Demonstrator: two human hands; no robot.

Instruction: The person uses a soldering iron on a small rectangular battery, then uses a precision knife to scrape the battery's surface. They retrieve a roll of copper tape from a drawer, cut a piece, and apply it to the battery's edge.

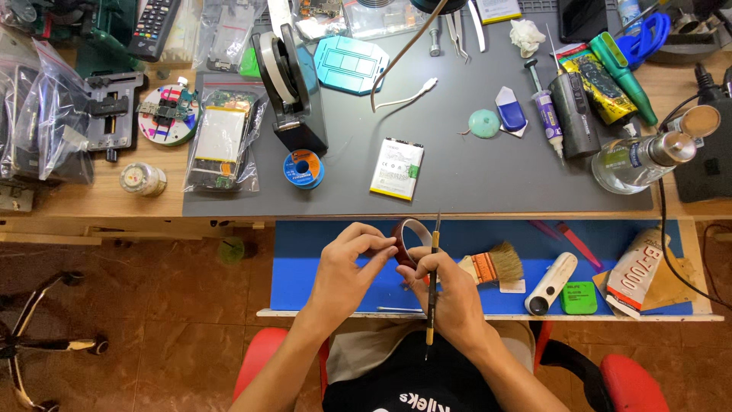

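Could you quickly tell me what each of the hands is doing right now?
Left hand: closed, pinching the tape roll.
Right hand: closed, holding tweezers and the roll.

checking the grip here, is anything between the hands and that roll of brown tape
Nothing visible does. The left hand and right hand both already touch the roll of brown tape over the blue tray. The right hand also holds a thin tool upright beside the roll, not between fingers and tape.

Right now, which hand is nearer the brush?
Right. The right hand sits just beside the brush, holding a thin tool. The left hand is on the far side of the right, at the tape roll.
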